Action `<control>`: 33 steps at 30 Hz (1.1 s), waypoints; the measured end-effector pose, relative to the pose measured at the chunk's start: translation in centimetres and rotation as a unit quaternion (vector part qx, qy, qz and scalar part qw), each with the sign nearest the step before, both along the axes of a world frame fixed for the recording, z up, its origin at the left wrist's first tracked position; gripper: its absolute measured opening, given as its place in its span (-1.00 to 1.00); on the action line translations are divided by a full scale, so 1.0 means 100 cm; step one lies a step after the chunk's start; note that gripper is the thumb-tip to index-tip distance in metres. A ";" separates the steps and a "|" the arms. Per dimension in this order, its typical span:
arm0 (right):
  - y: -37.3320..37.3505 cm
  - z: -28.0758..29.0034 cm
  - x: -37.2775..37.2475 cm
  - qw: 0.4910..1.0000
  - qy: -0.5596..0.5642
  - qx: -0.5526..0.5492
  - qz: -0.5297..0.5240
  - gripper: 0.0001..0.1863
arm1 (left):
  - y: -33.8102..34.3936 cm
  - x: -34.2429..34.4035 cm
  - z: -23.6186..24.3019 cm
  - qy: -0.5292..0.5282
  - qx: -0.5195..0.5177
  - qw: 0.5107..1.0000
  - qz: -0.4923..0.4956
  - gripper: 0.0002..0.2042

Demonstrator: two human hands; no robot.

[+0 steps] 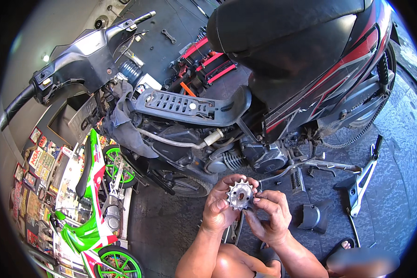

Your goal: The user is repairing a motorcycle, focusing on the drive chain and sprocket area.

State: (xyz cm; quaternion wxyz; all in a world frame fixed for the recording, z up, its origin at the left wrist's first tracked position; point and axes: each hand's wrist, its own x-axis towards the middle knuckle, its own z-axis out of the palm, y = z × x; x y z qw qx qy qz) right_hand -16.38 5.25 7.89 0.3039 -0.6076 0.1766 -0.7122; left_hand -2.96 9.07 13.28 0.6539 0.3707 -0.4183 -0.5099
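A small toothed metal sprocket (238,200), grey with a hole in its centre, is held up in front of me, its flat face toward me. My left hand (216,208) is closed round its left side and upper edge. At the sprocket's right edge, my right hand (273,215) is closed, with bent fingers and thumb against the rim. Beyond my hands stands a black, red and grey motorcycle (306,69). Its engine (268,157) sits just past the sprocket, and a drive chain (356,136) hangs loose near the rear wheel.
A black plastic cover (315,217) and a silver bracket (362,187) lie on the dark floor to the right. At left stands a green, white and red motorcycle (95,199). Red-edged tool trays (208,60) are behind the bike. Someone's foot (345,244) shows at lower right.
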 end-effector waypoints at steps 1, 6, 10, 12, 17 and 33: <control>0.001 0.000 0.000 1.000 0.000 0.000 0.000 -0.49 | 0.000 0.000 0.000 0.007 0.007 1.000 0.001 -0.29; 0.005 0.001 -0.005 0.998 0.024 0.050 0.017 -0.36 | 0.000 0.004 -0.002 0.028 0.003 0.999 -0.031 -0.29; 0.003 0.004 -0.012 0.997 0.048 0.051 0.032 -0.30 | 0.000 0.006 -0.005 0.026 0.016 0.999 -0.038 -0.27; 0.002 0.007 -0.016 0.996 0.057 0.049 0.044 -0.25 | 0.001 0.006 -0.005 0.025 0.024 0.999 -0.041 -0.26; 0.000 0.017 -0.029 0.993 0.095 0.045 0.051 -0.20 | 0.000 0.003 -0.006 0.008 0.048 0.997 -0.066 -0.25; 0.023 -0.027 -0.095 0.972 0.131 0.189 0.054 -0.27 | -0.005 -0.046 -0.008 -0.162 0.242 0.946 -0.143 -0.55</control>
